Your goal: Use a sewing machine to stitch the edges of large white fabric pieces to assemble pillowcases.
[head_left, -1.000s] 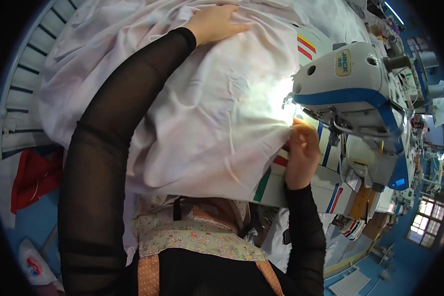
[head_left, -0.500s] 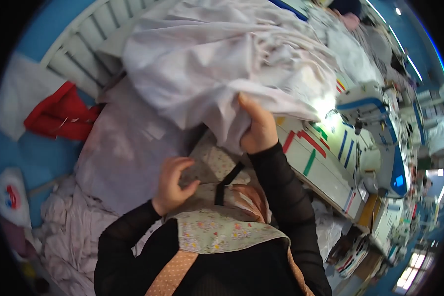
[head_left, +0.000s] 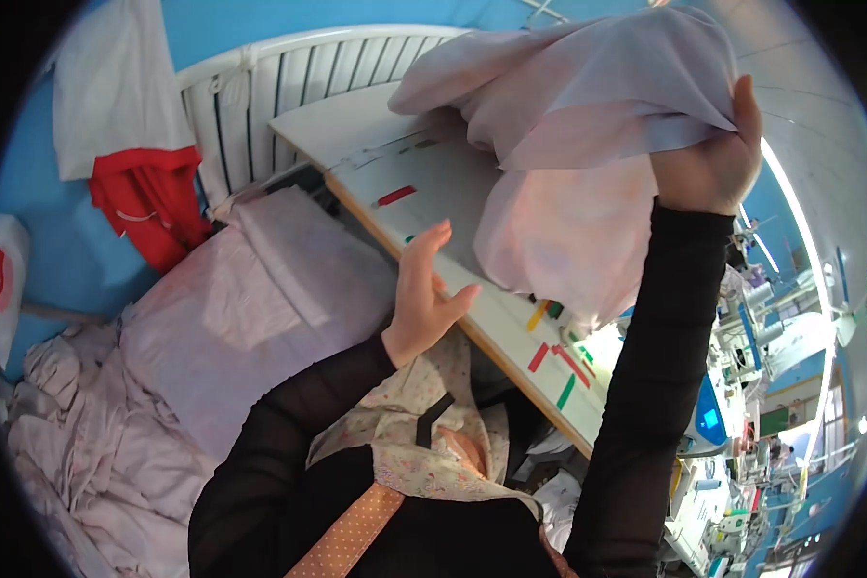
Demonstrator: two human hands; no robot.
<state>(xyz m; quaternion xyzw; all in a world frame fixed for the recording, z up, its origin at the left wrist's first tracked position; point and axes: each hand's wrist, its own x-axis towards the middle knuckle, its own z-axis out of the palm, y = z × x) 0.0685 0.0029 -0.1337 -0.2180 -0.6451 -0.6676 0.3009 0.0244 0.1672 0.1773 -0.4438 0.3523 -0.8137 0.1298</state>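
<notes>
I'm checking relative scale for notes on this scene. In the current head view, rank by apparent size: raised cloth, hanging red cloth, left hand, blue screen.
1. Raised cloth
2. Red cloth and left hand: too alike to rank
3. Blue screen

We see thin, matt, pale pink-white cloth (head_left: 588, 96) in soft creases, a smooth white tabletop (head_left: 342, 144) with a tan, wood-like edge (head_left: 363, 215), and a white slatted rail (head_left: 303, 44) bearing a slight sheen. Sheer black fabric sleeves (head_left: 636, 376) meet our eye alongside a matt, floral-print cloth apron (head_left: 453, 489), its orange dotted strap (head_left: 352, 530) also of cloth, and a rumpled heap of pale mauve cloth (head_left: 91, 424).
</notes>
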